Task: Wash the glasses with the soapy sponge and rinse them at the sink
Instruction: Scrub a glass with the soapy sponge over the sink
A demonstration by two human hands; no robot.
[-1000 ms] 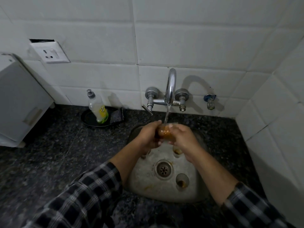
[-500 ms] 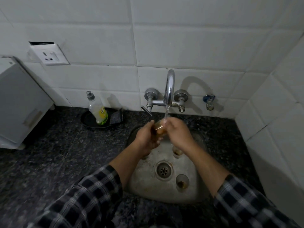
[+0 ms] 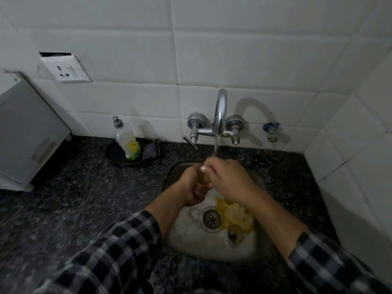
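A home kitchen: steel sink (image 3: 191,247) at 6 o'clock set in a dark speckled counter (image 3: 74,198), wall tap (image 3: 220,111) at 12, white tiles (image 3: 233,60) behind, dish-soap bottle (image 3: 127,143) (in a black dish (image 3: 114,154)) at 9.

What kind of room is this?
Most likely a small kitchen: a steel sink with a running tap, a dish soap bottle on the dark stone counter, and a glass held under the water.

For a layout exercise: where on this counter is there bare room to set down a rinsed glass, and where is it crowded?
Free: the counter between white box and sink, nearer than the black dish; the narrower strip between sink and right tiled wall. Crowded: the sink, with left hand, right hand, held glass, second glass.
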